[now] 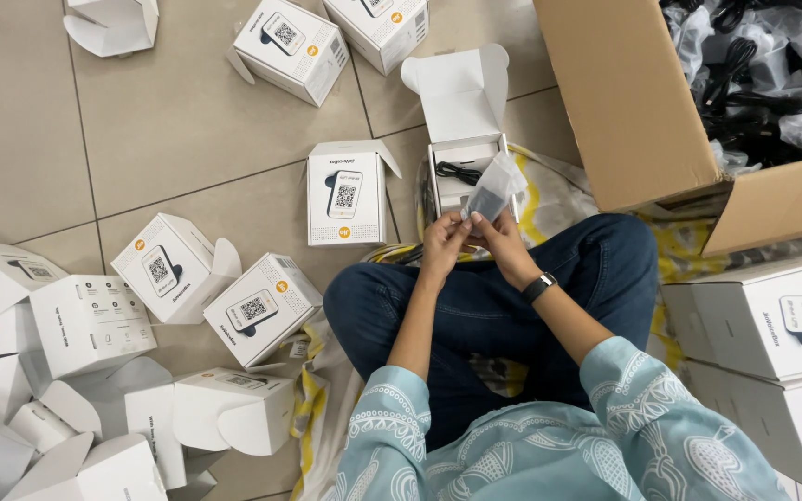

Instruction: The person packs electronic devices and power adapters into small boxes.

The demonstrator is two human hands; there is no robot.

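I sit cross-legged on a tiled floor. My left hand (445, 239) and my right hand (501, 243) meet over my knees and both pinch a small dark device in a clear plastic bag (494, 188). Just beyond the bag stands an open white box (461, 130), lid flipped up, with a coiled black cable (458, 173) inside. A black band is on my right wrist.
Several white printed boxes (346, 192) lie scattered on the floor to the left, some open. A large brown carton (642, 111) of bagged black cables (763, 65) stands at the upper right. Stacked white boxes (763, 320) are at the right. A yellow-patterned cloth (549, 190) lies beneath me.
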